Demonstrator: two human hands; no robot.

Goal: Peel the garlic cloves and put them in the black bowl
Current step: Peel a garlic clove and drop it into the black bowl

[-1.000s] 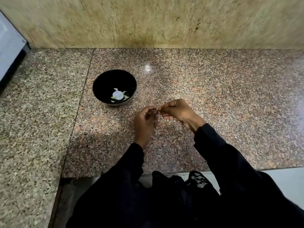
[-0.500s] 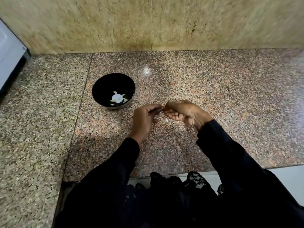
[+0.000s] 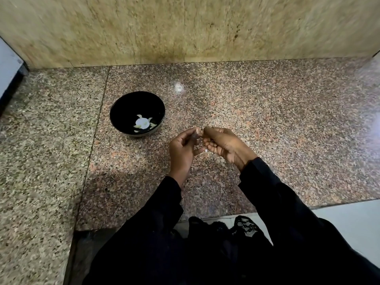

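Head view, left to right: a grey appliance edge (image 3: 10, 66) sits at the far left against the marble wall (image 3: 185, 27), and my black bowl (image 3: 123, 103) stands on the granite counter (image 3: 287, 120) just left of my hands, near them but not touching. Pale peeled garlic pieces (image 3: 141, 122) already lie at its bottom.

My left hand (image 3: 183, 149) has its fingers curled, thumb and forefinger pinching a small dark-looking bit, which I take to be the garlic clove (image 3: 195, 136) or its skin; it is too small and blurred to tell which. My right hand (image 3: 224, 144) meets it fingertip to fingertip, fingers curled and pinching the same bit from the other side.

Compared with a second ago, my hands have stayed together above the counter, and the right wrist has turned so the fingers fold further under; the pinch point sits a little closer to the bowl. I judge this to be mid-peel, with the skin being pulled away, and the clove not yet ready to drop.

A tiny white fleck (image 3: 205, 150) shows under my right fingers, perhaps loose peel. Nothing stands between my hands and the bowl, so the short move left looks easy. My black sleeves (image 3: 277, 202) fill the bottom of the view.
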